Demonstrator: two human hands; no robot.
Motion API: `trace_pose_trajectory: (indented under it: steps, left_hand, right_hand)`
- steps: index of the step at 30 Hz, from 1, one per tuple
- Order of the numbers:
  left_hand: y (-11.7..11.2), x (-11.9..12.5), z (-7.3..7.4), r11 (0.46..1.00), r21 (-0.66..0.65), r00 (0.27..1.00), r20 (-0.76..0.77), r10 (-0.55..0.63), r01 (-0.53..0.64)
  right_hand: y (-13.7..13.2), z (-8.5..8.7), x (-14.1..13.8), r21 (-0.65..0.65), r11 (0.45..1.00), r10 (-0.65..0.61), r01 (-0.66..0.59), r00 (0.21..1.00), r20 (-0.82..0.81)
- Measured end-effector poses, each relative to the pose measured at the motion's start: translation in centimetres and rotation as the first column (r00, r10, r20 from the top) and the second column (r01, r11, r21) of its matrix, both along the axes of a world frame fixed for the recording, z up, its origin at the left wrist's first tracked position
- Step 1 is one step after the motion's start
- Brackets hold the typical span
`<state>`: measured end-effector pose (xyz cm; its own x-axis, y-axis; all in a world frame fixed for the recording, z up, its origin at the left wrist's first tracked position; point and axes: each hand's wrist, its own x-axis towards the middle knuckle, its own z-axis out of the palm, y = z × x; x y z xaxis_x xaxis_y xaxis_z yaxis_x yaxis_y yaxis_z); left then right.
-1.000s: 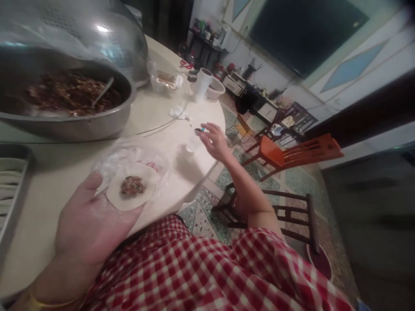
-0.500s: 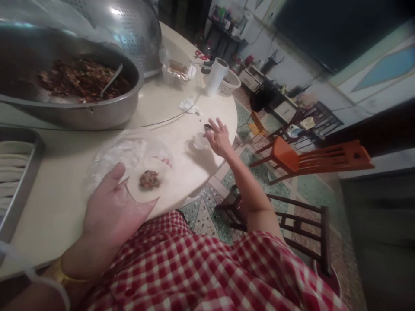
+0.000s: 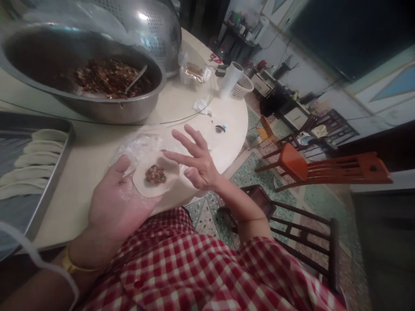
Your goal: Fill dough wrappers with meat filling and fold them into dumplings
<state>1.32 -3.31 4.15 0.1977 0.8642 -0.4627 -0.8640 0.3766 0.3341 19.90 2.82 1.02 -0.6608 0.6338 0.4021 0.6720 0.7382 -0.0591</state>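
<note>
A round dumpling wrapper [image 3: 140, 181] lies across the fingers of my left hand [image 3: 112, 203], which holds it with the thumb raised beside it. A small mound of minced filling [image 3: 156, 174] sits in the wrapper's middle. My right hand [image 3: 197, 162] hovers over the wrapper's right edge with its fingers spread and nothing in it. Its index fingertip is at the wrapper's far edge; whether it touches I cannot tell. Behind the wrapper, clear plastic [image 3: 139, 144] lies on the table [image 3: 87, 172].
A big steel bowl [image 3: 106, 111] of filling with a spoon [image 3: 136, 80] stands at the back left. On the left, a metal tray [image 3: 61, 172] holds several folded dumplings [image 3: 39, 160]. A plastic roll [image 3: 231, 77] and a white basket [image 3: 244, 86] stand near the far edge. Chairs [image 3: 293, 162] are at right.
My right hand has moved left and nearer, from the small clear dish at the table's right edge to the wrapper. The view has turned left, showing more of the tray.
</note>
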Motion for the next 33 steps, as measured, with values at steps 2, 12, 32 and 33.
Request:
trace_pose_trajectory:
  steps: [2,12,32,33]
  left_hand:
    - [-0.2,-0.3,0.0,0.999,0.032,1.0,0.023,-0.001,0.0]
    - [-0.4,-1.4,0.1,1.0,0.003,0.999,0.037,0.03,-0.03]
    - [0.4,-2.4,0.6,0.979,0.165,0.993,0.021,0.12,-0.122]
    - [0.4,-2.3,0.6,0.98,0.149,0.991,0.031,0.129,-0.132]
  right_hand:
    - [0.4,0.0,-1.0,0.008,1.0,0.016,-0.017,0.998,0.061]
    - [0.4,-0.2,-0.5,0.029,1.0,0.013,-0.013,1.0,-0.007]
    - [1.8,-1.2,4.6,0.028,0.961,-0.266,0.274,0.951,-0.158]
    - [2.5,-1.1,6.0,0.01,0.92,-0.383,0.391,0.905,-0.184]
